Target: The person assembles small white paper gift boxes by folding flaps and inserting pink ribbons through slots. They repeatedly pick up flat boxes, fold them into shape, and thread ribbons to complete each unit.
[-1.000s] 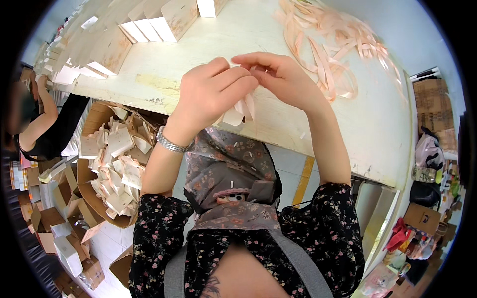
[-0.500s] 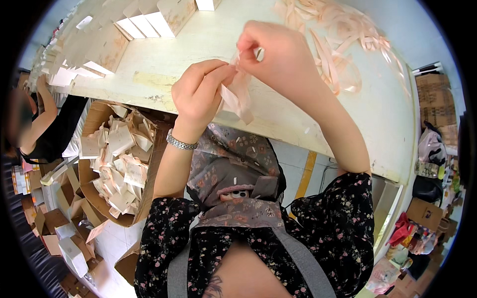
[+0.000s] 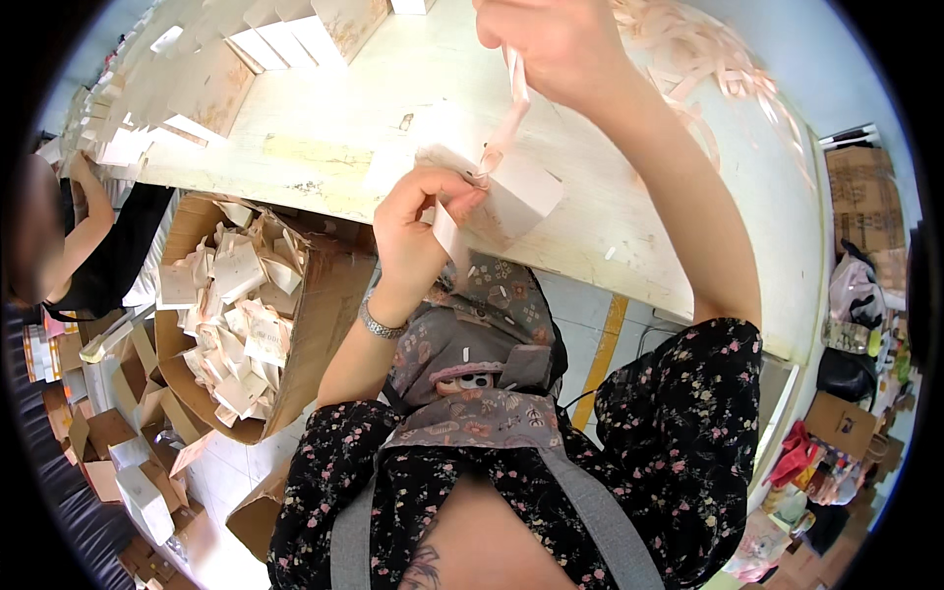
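The right hand (image 3: 553, 47) grips the pink ribbon (image 3: 505, 130); the left hand (image 3: 415, 214) pinches it lower, beside the pale box (image 3: 528, 194). A hard tug could wrench it loose.

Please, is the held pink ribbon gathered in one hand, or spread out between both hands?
Spread out: the pink ribbon runs from the right hand down to the left hand, bending midway.

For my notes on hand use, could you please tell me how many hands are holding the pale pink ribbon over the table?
2: the left hand at the lower part of the ribbon, and the right hand, higher up, at its upper end.
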`<state>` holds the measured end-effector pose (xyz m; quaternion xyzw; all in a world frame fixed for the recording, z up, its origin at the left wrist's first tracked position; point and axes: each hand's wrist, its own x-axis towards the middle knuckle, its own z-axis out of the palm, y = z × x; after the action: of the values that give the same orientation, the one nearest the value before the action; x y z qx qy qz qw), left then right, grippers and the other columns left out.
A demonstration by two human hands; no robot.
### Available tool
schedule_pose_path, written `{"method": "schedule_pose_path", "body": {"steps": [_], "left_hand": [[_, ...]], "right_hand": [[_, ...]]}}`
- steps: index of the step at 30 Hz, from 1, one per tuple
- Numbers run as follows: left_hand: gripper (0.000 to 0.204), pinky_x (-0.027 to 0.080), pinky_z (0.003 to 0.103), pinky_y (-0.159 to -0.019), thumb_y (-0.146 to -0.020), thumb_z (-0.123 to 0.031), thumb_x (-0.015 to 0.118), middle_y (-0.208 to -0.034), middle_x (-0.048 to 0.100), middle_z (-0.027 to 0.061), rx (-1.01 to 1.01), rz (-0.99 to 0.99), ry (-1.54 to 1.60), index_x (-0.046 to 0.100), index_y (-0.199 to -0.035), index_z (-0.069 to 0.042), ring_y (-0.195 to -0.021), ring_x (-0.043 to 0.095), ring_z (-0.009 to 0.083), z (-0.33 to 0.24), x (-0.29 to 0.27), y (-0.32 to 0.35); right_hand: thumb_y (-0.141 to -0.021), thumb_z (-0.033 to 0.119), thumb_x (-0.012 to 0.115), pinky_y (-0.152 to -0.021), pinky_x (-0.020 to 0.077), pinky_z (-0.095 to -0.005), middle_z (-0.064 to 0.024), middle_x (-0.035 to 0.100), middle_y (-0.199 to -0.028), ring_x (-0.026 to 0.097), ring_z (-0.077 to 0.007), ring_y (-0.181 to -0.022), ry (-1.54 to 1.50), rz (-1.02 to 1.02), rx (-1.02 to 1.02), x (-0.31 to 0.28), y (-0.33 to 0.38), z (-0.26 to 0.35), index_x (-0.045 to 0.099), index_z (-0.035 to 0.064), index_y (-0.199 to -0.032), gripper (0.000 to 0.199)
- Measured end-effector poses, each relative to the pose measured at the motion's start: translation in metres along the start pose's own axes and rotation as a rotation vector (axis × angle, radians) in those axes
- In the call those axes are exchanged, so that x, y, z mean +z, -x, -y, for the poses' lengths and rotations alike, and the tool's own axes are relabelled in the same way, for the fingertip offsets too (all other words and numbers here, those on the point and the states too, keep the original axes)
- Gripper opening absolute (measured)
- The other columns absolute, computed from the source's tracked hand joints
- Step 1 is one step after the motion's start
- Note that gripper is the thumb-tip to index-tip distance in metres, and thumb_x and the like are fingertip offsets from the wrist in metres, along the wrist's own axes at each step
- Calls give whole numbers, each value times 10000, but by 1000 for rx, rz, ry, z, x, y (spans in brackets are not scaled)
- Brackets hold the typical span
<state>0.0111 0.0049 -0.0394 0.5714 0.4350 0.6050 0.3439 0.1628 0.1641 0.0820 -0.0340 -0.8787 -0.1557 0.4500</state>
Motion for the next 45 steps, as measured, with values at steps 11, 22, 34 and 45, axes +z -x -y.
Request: {"method": "schedule_pose_path", "body": {"steps": [11,22,34,45], "left_hand": [[555,348,421,-1015,-670,85,594,-1339,406,171,499,347,-802,547,-1210,-32,-1228,401,288,-10,-22,-8],[531,456,214,-801,-899,-35,601,-922,643,42,-147,55,29,388,-1385,-57,-848,568,82,-5,-14,-34],[215,493,293,-723,-815,-92,684,-928,645,97,240,208,-508,659,-1021,-37,-796,601,242,-16,-26,-13],[180,485,315,-718,-804,-117,668,-971,592,84,385,814,-748,654,-979,-79,-854,580,179,-51,-22,-82]], "right_hand": [[-847,54,500,-814,483,-390,-217,640,-972,608,-362,-918,-415,73,898,23,2,33,607,-17,-994,195],[-698,26,775,-937,421,-318,-84,634,-995,566,-190,-968,-666,-215,1220,-22,132,123,320,28,-1439,870],[-679,75,752,-648,469,-317,-73,587,-844,583,-232,-758,-217,177,906,-39,102,148,666,69,-960,293],[-705,-15,696,-650,443,-331,-72,582,-850,558,-240,-790,-323,468,748,-52,76,120,684,14,-913,210]]}}
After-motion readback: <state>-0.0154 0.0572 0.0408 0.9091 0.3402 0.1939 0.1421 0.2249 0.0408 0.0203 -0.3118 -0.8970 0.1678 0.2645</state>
